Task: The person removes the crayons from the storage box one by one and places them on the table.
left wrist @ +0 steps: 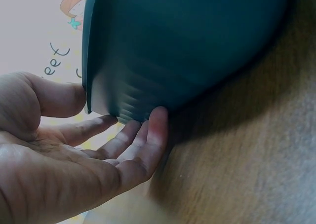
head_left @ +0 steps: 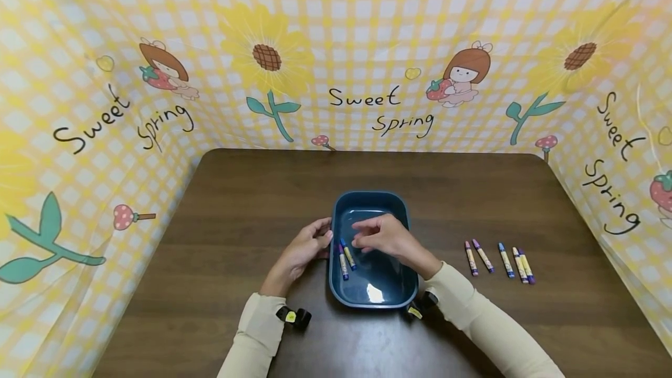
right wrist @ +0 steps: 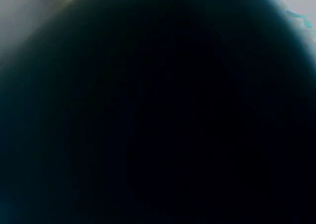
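Observation:
A deep blue rectangular tray (head_left: pixel 375 296) stands on the table with two crayons inside: one purple-tipped (head_left: pixel 343 262), one blue-tipped (head_left: pixel 347 254). At its left side is my left hand (head_left: pixel 305 247). In the left wrist view, this hand's thumb (left wrist: pixel 61 98) touches the rim, while the bent fingertips rest against the outer wall (left wrist: pixel 197 46). Over the tray's inside hovers my right hand (head_left: pixel 385 238), thumb and fingers apart, nothing seen between them. Its fingertips are just right of the two crayons. The right wrist view is almost all dark, and the hand does not show there.
Several crayons lie on the brown table (head_left: pixel 252 191) to the right of the tray: a pair (head_left: pixel 483 256) nearer it, a blue one (head_left: pixel 506 260), and two side by side (head_left: pixel 523 265) farther right. A yellow checked cloth (head_left: pixel 357 34) hangs around the table's back and sides.

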Tool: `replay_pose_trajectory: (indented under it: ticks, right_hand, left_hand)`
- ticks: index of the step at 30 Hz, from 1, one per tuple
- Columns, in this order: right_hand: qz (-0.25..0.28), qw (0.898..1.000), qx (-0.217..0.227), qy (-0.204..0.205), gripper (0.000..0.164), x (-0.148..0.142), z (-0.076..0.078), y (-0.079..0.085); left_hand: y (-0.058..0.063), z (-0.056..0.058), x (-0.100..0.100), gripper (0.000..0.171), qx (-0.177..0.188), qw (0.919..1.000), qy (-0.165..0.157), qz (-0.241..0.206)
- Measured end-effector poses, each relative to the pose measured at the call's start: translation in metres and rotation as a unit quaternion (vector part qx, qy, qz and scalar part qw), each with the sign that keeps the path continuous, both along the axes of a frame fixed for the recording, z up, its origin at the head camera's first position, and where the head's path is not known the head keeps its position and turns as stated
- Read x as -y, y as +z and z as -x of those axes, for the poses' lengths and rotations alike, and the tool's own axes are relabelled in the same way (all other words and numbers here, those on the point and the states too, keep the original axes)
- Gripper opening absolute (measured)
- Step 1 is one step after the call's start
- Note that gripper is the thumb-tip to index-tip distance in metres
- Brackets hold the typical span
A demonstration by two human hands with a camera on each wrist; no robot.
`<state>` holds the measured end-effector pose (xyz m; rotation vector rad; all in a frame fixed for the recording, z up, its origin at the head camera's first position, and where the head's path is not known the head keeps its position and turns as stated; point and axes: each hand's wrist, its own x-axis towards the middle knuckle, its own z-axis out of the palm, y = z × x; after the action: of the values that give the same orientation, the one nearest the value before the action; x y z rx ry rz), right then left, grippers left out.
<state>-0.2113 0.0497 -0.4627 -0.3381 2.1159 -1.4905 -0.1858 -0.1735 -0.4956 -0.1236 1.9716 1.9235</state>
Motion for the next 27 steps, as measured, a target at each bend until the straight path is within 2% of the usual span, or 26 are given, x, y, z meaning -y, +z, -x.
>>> replay_pose_trajectory:
  ticks: [12,19,27]
  right_hand:
    - [-0.018,0.997,0.069,-0.002,0.039,0.009,0.003,-0.021]
    - [-0.064,0.998,0.018,0.005,0.032,0.016,0.005,-0.020]
    - [-0.124,0.992,-0.031,0.019,0.027,0.022,0.005,-0.020]
  left_hand:
    - [0.000,0.000,0.000,0.046,0.005,1.0000,-0.001,-0.002]
    - [-0.002,-0.002,0.000,0.045,-0.002,1.0000,0.004,-0.003]
    - [-0.002,-0.003,-0.001,0.045,0.001,0.9999,0.013,-0.003]
